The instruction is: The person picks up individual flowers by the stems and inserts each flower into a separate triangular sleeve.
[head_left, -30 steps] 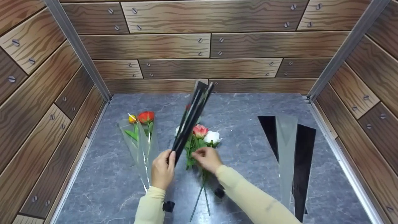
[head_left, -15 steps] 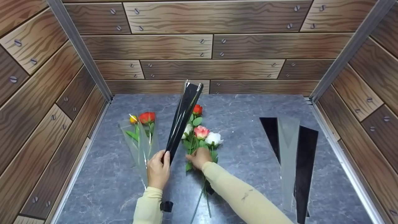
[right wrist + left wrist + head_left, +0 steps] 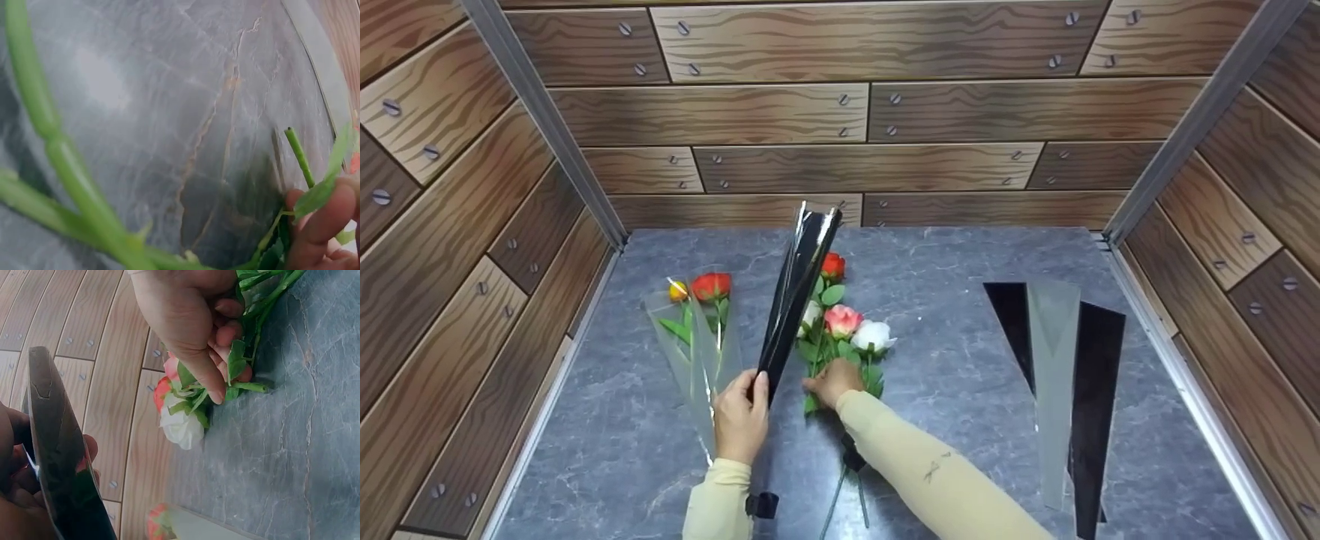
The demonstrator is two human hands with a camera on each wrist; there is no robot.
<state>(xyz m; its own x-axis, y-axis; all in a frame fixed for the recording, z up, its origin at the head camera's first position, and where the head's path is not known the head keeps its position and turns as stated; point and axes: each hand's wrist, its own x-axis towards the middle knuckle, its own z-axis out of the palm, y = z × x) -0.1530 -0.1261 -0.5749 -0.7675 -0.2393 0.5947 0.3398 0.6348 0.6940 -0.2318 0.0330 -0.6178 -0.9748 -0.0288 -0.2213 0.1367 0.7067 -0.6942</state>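
My left hand (image 3: 741, 420) grips the narrow lower end of a black flower sleeve (image 3: 795, 300), whose wider top tilts up and away. To the right of it my right hand (image 3: 840, 381) is down among artificial flowers lying on the table. In the left wrist view, its thumb and fingers pinch a leafy green flower stem (image 3: 250, 387) near the cut end. Beyond that hand lie a red rose (image 3: 832, 266), a pink flower (image 3: 844, 320) and a white flower (image 3: 874, 336). A second white bloom (image 3: 810, 316) is partly hidden behind the sleeve. Which bloom the pinched stem belongs to, I cannot tell.
Left of my hands, a red flower (image 3: 711, 286) and a yellow one (image 3: 678, 291) lie in clear wrap. Flat black sleeves (image 3: 1099, 375) and a grey translucent one (image 3: 1051, 375) lie at the right. Wood-patterned walls (image 3: 780, 112) enclose the grey marbled table (image 3: 945, 480).
My left hand has carried the black sleeve leftward, uncovering the red rose. My right hand has moved slightly left and its fingers have come together low among the stems.
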